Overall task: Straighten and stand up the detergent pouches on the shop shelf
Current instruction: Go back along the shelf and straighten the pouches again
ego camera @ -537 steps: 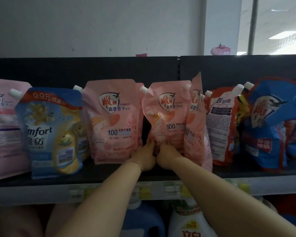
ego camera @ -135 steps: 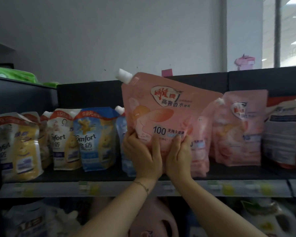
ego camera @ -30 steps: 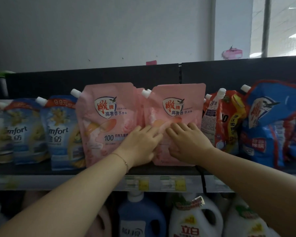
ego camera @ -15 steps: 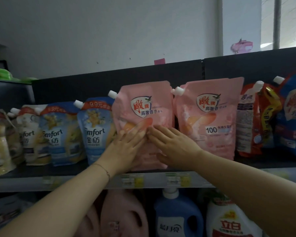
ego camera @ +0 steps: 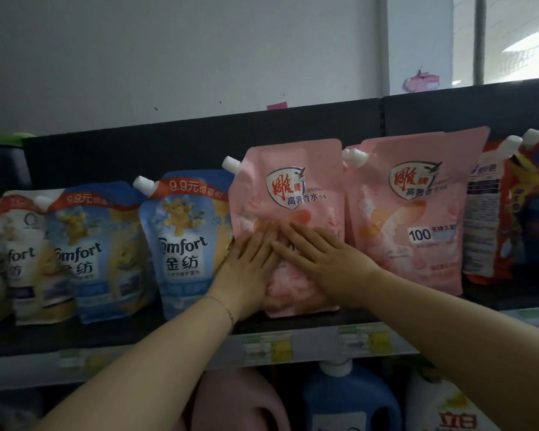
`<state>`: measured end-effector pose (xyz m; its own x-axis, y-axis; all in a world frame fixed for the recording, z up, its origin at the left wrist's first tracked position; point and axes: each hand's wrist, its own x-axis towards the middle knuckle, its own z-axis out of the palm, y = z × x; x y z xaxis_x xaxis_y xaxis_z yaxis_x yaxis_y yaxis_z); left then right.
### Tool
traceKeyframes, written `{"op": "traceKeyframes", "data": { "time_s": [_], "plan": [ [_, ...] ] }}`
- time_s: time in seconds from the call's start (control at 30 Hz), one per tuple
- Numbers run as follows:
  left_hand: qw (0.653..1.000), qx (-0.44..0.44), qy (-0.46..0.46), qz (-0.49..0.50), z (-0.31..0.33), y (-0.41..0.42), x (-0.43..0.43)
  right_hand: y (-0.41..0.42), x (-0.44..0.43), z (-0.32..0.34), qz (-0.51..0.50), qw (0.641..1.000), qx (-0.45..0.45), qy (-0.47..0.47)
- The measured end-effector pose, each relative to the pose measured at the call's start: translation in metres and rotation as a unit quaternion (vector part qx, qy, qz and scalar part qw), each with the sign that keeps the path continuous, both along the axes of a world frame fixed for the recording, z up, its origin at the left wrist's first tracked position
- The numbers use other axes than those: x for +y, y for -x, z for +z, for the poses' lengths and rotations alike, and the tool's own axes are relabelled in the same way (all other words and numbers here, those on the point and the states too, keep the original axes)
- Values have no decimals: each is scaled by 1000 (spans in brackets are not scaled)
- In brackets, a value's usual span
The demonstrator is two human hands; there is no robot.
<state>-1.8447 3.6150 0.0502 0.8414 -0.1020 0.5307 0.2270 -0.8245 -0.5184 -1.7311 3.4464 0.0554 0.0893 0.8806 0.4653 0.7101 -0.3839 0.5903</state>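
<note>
Detergent pouch in pink (ego camera: 288, 194) stands upright on the shelf (ego camera: 168, 331), between a blue Comfort pouch (ego camera: 184, 244) and a second pink pouch (ego camera: 414, 209). Left hand (ego camera: 246, 269) and right hand (ego camera: 324, 259) press flat against its front, fingers straight, likely smoothing and steadying it.

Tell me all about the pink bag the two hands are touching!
The pink pouch is a soft, glossy plastic detergent bag with a white cap on its top left corner, a red-and-white shield logo with a bird, and Chinese writing. It stands upright on the dark shelf, between a blue Comfort pouch and a matching pink pouch. The left hand and right hand press flat against its front.
</note>
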Motion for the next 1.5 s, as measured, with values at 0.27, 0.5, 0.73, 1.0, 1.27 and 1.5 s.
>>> {"op": "traceKeyframes", "data": {
  "time_s": [0.27, 0.5, 0.73, 1.0, 1.27, 1.5],
  "plan": [
    [998, -30, -22, 46, 4, -37, -14, -27, 3, 7, -52, 999, 4, 14],
    [997, 11, 14, 72, 2, -75, -19, -51, 12, 3, -91, 996, -17, 17],
    [993, 37, 7, 115, 3, -72, -25, -38, 17, 3, -186, 981, 9, 60],
    [990, 64, -4, 122, 14, -43, -40, -8, 1, 0, -174, 980, 84, 53],
    [999, 30, 6, 42, 27, 5, -44, 34, -25, 20, -119, 988, 83, 53],
    [997, -40, -70, -14, 16, 68, 6, 64, -1, 18, -13, 1000, 17, 12]
  ]
}}
